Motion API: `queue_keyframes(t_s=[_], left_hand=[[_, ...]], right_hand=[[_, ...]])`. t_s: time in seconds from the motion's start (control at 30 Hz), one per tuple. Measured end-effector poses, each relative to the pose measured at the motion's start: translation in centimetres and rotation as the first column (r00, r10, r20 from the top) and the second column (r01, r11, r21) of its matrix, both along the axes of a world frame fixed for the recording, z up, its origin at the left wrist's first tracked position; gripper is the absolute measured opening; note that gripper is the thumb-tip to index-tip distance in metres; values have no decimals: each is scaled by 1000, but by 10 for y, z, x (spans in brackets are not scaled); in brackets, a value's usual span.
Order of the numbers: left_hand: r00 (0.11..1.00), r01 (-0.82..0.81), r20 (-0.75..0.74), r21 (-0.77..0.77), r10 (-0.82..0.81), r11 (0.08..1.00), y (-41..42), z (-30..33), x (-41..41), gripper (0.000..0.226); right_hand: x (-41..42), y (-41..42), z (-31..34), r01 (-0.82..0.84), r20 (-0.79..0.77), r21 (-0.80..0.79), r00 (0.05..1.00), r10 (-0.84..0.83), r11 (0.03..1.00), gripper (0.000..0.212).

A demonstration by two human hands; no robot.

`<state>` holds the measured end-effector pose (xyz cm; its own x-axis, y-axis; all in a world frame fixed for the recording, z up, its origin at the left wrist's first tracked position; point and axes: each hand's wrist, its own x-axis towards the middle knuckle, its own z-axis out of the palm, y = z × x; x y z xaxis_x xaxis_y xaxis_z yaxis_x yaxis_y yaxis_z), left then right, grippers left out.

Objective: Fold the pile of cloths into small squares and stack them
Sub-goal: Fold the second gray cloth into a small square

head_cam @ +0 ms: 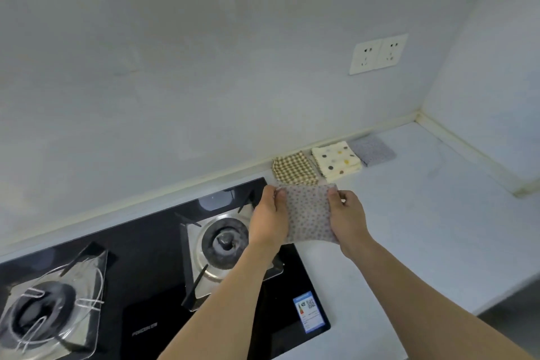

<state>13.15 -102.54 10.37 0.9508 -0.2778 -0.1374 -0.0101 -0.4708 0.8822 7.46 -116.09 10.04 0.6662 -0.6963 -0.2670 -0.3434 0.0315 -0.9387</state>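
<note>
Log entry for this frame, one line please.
stage: folding | left hand and right hand: pinch dotted grey cloth | done: checked cloth, polka-dot cloth, grey cloth side by side along wall, unstacked

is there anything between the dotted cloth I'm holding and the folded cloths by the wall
Nothing visible. Both hands, left and right, hold the dotted cloth just in front of the checked cloth; the spotted cloth and grey cloth lie further right, with only bare counter between.
</note>
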Motion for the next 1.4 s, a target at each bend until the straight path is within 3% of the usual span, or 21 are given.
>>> queue_keyframes(t_s=[0.23, 0.3, 0.4, 0.47, 0.67, 0.97, 1.03, 1.13, 1.23, 1.33, 1.4], left_hand=[[999, 5, -49, -29, -6, 1000, -130, -26, 22, 23], [995, -43, -94, -89, 35, 995, -173, -30, 38, 20], [954, -125, -291, -151, 77, 981, -224, -41, 64, 27], [921, -133, -386, -168, 58, 977, -251, -47, 82, 28], [875, -168, -480, -184, 60, 968, -321, -45, 128, 15], [876, -148, -473, -79, 94, 986, -388, -66, 177, 23], [892, -141, -433, 8, 130, 990, -391, -77, 184, 22], [950, -151, -249, 164, 188, 975, -388, -85, 183, 21], [974, -199, -83, 143, 212, 969, -382, -80, 163, 17], [990, -84, 125, 143, 67, 986, -370, -79, 138, 14], [969, 35, 229, 223, -87, 974, -355, -85, 128, 20]], right_hand=[[21, -136, -34, -9, -115, 101, 993, 21, 995, 34], [35, -182, -42, -84, -122, 242, 986, 116, 967, 36], [45, -242, -48, -105, -35, 550, 988, 148, 828, 35], [49, -273, -49, -110, 10, 616, 991, 132, 780, 29], [88, -345, -51, 41, -1, 576, 999, -49, 816, 36], [141, -397, -68, 56, -38, 444, 998, -43, 894, 48], [148, -402, -75, 53, -98, 436, 995, -11, 899, 54], [140, -405, -83, 109, -241, 347, 970, -24, 931, 54], [125, -397, -97, 119, -299, 248, 953, -41, 962, 46], [110, -381, -101, 49, -312, 75, 950, -23, 996, 49], [102, -365, -91, -21, -281, -39, 960, 9, 999, 49]])
